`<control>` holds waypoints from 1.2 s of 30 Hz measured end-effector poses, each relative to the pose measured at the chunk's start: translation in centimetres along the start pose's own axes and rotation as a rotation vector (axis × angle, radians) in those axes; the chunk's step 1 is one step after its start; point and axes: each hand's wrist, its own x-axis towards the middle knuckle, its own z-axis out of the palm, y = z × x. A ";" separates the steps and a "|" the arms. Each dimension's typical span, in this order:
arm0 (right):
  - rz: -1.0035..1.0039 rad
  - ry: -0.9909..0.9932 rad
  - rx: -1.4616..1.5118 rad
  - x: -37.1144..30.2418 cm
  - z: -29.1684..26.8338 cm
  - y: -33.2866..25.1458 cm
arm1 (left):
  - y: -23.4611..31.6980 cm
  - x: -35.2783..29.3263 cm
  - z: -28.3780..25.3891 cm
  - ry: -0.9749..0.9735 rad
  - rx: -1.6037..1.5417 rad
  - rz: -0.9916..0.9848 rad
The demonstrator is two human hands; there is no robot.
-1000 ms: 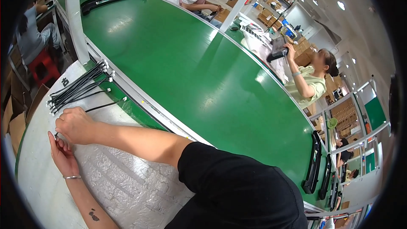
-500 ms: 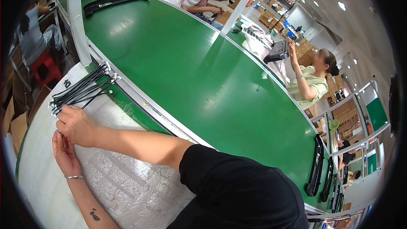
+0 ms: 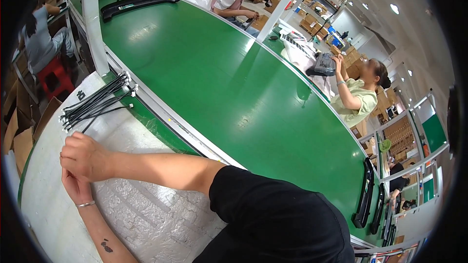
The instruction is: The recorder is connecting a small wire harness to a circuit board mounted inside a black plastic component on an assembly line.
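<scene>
Above the pale tabletop (image 3: 53,199), my two hands meet just below a bundle of black cables (image 3: 97,98) with small white connectors. My right hand (image 3: 87,157) is closed, its knuckles bent, and one black cable (image 3: 88,125) runs from its fingers up toward the bundle. My left hand (image 3: 77,188), with a bracelet at its wrist, lies under the right one. Its fingers look closed but are mostly covered, so what they hold does not show.
A green conveyor belt (image 3: 204,87) with a metal rail runs past the tabletop. Long black plastic parts lie on it, one at the far left (image 3: 139,5), others at right (image 3: 363,195). A white post (image 3: 92,24) stands near the bundle. Co-workers sit across the belt and at left.
My right hand has moved down a little, away from the bundle, and now covers the left fingers. A co-worker at right has lowered a hand onto a black part.
</scene>
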 end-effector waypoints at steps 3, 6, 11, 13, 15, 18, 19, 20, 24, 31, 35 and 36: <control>-0.015 -0.136 0.040 -1.5 1.1 -0.4 | 0.0 0.4 -1.4 -0.174 -0.023 -0.033; 0.111 -0.283 0.055 -1.8 1.2 -0.7 | 0.2 0.6 -1.0 -0.362 -0.031 -0.025; 0.489 -0.536 -0.012 -1.0 0.4 -0.4 | -0.1 0.8 -1.4 -0.502 -0.165 -0.072; 0.592 -0.416 0.019 -1.1 0.3 -0.1 | -0.5 0.4 -1.0 -0.325 -0.115 -0.012; 0.646 -0.353 0.058 -0.8 0.1 0.4 | -0.6 -0.2 0.3 -0.317 -0.085 -0.026; 0.707 -0.211 0.128 -0.6 -0.1 1.1 | -0.8 -0.4 1.0 -0.353 -0.049 -0.048; 0.710 -0.131 0.157 -0.5 -0.2 1.1 | -0.9 -0.5 1.1 -0.398 -0.042 -0.055; 0.714 -0.129 0.156 -0.2 -0.2 1.1 | -0.9 -0.6 1.3 -0.396 -0.041 -0.060; 0.678 0.040 0.241 0.2 -0.5 0.9 | -1.2 -1.1 2.5 -0.317 -0.017 -0.073; 0.554 -0.066 0.269 -1.1 0.4 1.2 | -1.1 -0.8 2.4 -0.402 -0.025 -0.091; 0.400 -0.003 0.170 -0.5 -0.1 1.1 | -1.1 -0.7 1.6 -0.291 -0.021 -0.077; 0.353 -0.008 0.146 -0.1 -0.3 0.8 | -0.9 -0.6 1.1 -0.286 -0.006 -0.069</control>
